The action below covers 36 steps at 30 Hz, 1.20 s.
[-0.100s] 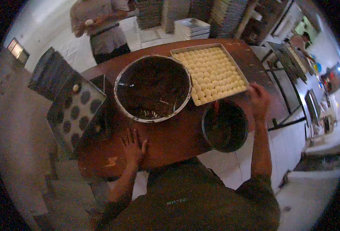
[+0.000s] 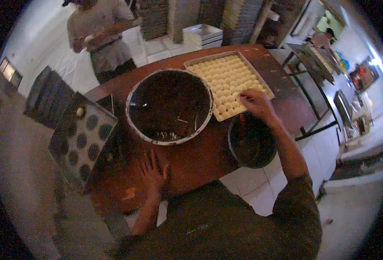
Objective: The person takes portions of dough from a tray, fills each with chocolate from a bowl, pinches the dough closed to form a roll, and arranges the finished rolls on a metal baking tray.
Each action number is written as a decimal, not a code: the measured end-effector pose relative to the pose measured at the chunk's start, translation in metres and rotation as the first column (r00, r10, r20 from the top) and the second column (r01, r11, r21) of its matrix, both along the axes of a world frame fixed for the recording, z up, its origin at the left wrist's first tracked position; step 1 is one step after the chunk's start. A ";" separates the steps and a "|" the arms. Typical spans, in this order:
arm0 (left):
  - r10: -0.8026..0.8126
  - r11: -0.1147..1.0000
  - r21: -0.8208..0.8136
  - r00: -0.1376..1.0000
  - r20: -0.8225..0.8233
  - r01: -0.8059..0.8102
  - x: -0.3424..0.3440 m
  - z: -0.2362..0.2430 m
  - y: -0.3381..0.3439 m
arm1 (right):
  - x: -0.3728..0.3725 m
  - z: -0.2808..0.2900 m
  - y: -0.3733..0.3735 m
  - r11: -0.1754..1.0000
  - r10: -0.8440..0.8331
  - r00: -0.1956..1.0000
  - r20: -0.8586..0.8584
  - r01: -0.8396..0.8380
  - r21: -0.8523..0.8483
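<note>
My left hand (image 2: pixel 154 174) lies flat on the brown table (image 2: pixel 191 162), fingers spread and nothing held. My right hand (image 2: pixel 257 105) is over the near right part of a shallow metal tray (image 2: pixel 264 82) filled with rows of pale round dough balls (image 2: pixel 226 82). Its fingers are curled down at the balls; whether one is between them is hidden. Left of the tray stands a wide round basin (image 2: pixel 131 123) with a dark brown mass inside. Below my right forearm, at the table's near edge, sits a dark round bucket (image 2: pixel 252 149) with a reddish handle-like piece in it.
At the left stands a baking tray with dark round hollows (image 2: pixel 81 141), one holding a pale ball (image 2: pixel 80 112). Dark stacked trays (image 2: pixel 48 97) are behind it. A person (image 2: pixel 100 39) stands across the table, holding a pale ball. Light metal trays (image 2: pixel 203 38) are stacked beyond the table.
My right hand has moved left from the dough tray's right corner to over the balls. My left hand stays flat on the table. The whole view has shifted slightly.
</note>
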<state>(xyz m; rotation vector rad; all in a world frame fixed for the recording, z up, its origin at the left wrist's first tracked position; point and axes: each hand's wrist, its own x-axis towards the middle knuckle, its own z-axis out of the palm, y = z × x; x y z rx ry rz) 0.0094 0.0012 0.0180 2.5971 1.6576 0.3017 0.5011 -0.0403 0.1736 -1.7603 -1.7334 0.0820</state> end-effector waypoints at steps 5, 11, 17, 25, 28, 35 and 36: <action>-0.021 0.998 -0.052 0.989 0.144 0.029 -0.008 -0.022 0.010 | -0.009 -0.026 0.032 0.899 -0.126 0.963 0.239 0.213 -0.383; 0.008 1.000 -0.016 0.996 0.086 -0.007 -0.007 -0.004 0.006 | 0.039 -0.006 -0.040 0.757 -0.411 0.870 0.273 0.493 -0.428; 0.040 0.977 -0.211 0.996 0.080 -0.022 -0.001 -0.002 0.009 | 0.073 -0.044 -0.134 0.728 -0.458 0.883 -0.105 0.305 -0.615; -0.009 0.981 -0.196 0.995 -0.103 -0.011 -0.005 -0.006 0.009 | 0.094 -0.041 -0.117 0.739 -0.535 0.844 -0.041 0.444 -0.506; 0.005 0.953 -0.294 0.973 -0.230 -0.074 -0.001 0.001 0.013 | 0.079 -0.026 -0.082 0.881 -0.460 0.873 0.162 0.471 -0.039; -0.083 0.886 -0.462 0.969 -0.232 -0.034 0.007 0.039 0.019 | 0.033 -0.035 0.100 0.705 0.624 0.747 0.230 -0.411 -0.578; -0.047 0.915 -0.399 0.964 -0.262 -0.064 0.010 0.043 0.013 | 0.027 -0.048 0.121 0.586 0.730 0.627 0.271 -0.372 -0.720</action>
